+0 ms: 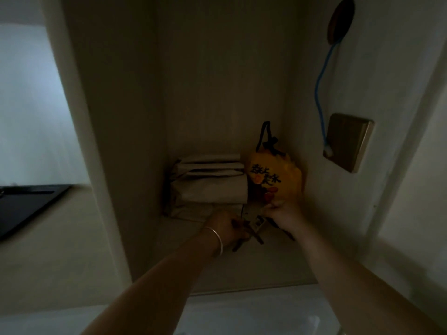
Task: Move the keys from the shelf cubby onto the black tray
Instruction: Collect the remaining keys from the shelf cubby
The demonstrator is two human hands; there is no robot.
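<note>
Shelf cubby [217, 267], dim light, contents as found: stack of folded paper bags [210, 184] at the back left; orange printed pouch [275, 177] with black drawstring at the back right corner; keys [251, 228], a dark bunch with a pale tag, low on the cubby floor in front of both, between the two hands. Left hand [227, 228], silver bangle [216, 240] at the wrist: fingers curled around the near end of the bunch, apparently pinching it, though the exact contact is lost in shadow. Right hand [280, 211]: fingers closed at the far end of the bunch, touching the foot of the pouch; whether they grip keys, pouch cord or both, I cannot tell. Black tray [26, 206]: on the ledge well to the left, outside the cubby, beyond its side wall. Step in hand, by judgement: gathering the bunch for lifting. Handling notes: collect all loose keys and the tag into one hand before lifting; free anything caught on the pouch; draw straight out toward the body to clear the side wall, then carry left.
</note>
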